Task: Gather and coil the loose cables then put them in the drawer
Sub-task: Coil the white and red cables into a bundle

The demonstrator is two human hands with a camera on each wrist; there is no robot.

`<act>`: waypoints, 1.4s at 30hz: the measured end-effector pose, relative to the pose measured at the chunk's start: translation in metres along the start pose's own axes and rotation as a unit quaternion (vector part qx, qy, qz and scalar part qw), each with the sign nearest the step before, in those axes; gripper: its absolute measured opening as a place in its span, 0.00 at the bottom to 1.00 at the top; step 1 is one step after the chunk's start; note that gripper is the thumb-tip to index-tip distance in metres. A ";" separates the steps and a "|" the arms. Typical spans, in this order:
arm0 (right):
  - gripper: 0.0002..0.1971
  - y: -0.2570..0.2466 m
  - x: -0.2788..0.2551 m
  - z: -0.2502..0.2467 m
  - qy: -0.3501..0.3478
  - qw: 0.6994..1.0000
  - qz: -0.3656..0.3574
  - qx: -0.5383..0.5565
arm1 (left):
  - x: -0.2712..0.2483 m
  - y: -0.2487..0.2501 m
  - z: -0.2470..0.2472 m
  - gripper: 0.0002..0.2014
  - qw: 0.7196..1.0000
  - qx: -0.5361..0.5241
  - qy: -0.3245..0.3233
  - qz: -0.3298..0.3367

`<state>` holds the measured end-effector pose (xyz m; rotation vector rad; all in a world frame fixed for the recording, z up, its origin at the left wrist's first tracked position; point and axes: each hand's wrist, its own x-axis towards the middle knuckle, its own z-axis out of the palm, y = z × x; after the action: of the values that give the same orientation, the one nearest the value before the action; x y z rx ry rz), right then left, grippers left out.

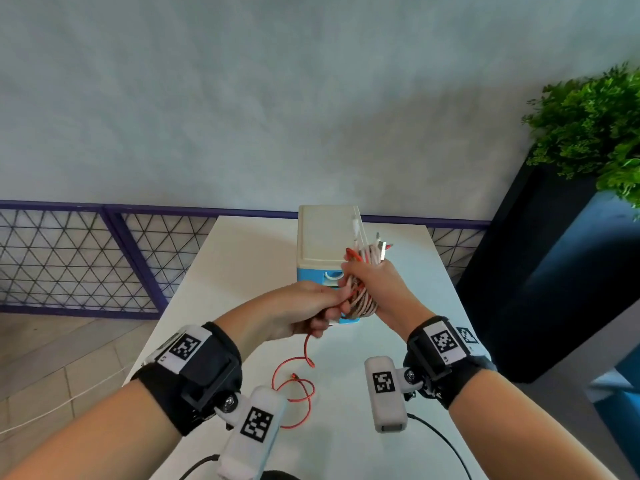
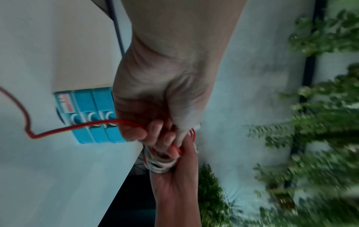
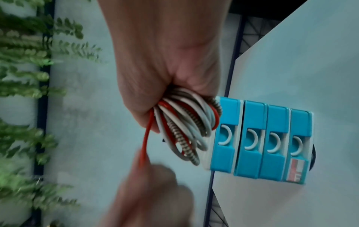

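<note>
My right hand [image 1: 367, 277] grips a coil of white, grey and red cables [image 1: 362, 296] in front of the blue drawer unit [image 1: 325, 237]; the coil [image 3: 186, 127] hangs from the fist in the right wrist view. Several plug ends stick up above the hand. My left hand [image 1: 311, 310] pinches the red cable [image 2: 77, 127] right beside the coil. The loose tail of the red cable [image 1: 294, 386] drops to the white table [image 1: 242, 265] and lies there in loops. All the drawers [image 3: 272, 141] look closed.
The drawer unit has a cream top and stands at the table's far middle. A dark planter with green foliage [image 1: 588, 126] stands to the right of the table. A purple-framed wire fence [image 1: 104, 258] runs behind it.
</note>
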<state>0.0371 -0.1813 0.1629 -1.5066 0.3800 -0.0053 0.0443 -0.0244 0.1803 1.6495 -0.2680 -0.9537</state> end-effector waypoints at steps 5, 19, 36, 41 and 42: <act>0.01 -0.018 0.004 -0.033 0.062 0.992 0.000 0.110 | -0.016 -0.028 -0.031 0.18 0.981 0.067 -0.161 -0.087; 0.11 -0.012 -0.016 -0.002 -0.097 0.988 0.027 -0.116 | 0.007 0.004 -0.029 0.03 0.887 0.349 0.208 0.221; 0.06 0.000 -0.004 -0.014 -0.001 0.984 0.007 -0.177 | -0.006 -0.008 -0.055 0.13 0.997 -0.027 0.071 -0.032; 0.13 0.004 -0.001 -0.001 0.005 0.979 -0.053 -0.198 | -0.005 -0.004 -0.038 0.08 0.993 -0.098 0.057 -0.021; 0.15 0.005 0.000 0.000 0.002 0.981 -0.049 -0.185 | -0.004 -0.003 -0.033 0.07 0.994 -0.092 0.064 -0.007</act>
<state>0.0354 -0.1807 0.1576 -1.8933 0.3207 -0.0170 0.0644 0.0023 0.1799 1.5372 -0.0778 -0.8531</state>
